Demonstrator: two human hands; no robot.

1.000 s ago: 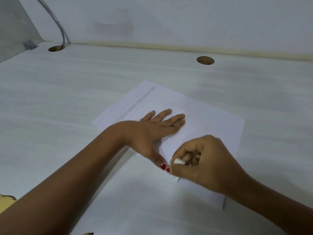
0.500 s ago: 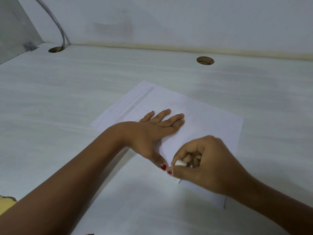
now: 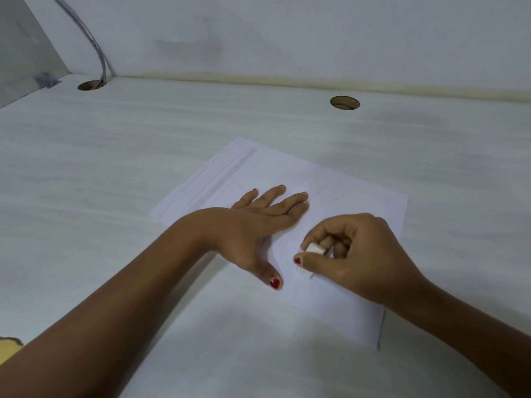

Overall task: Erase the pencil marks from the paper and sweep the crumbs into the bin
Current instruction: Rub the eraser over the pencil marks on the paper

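On the white paper sheet [image 3: 359,196], beside the flat left hand [image 3: 253,225], the small white eraser [image 3: 314,248] pinched by the right hand [image 3: 365,254] is best rubbed lightly.

We note our left hand [image 3: 258,225] flat, palm down, fingers straight, thumb spread. Our right hand [image 3: 359,254] is curled, thumb and fingers pinching the eraser [image 3: 314,249].

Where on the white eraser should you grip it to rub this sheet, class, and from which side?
Pinch the eraser across its middle from above, as the right hand does: thumb on the near face, fingertips on the far one. It is a small block, so this likely leaves its lower end free to meet the paper, which the left hand presses flat.
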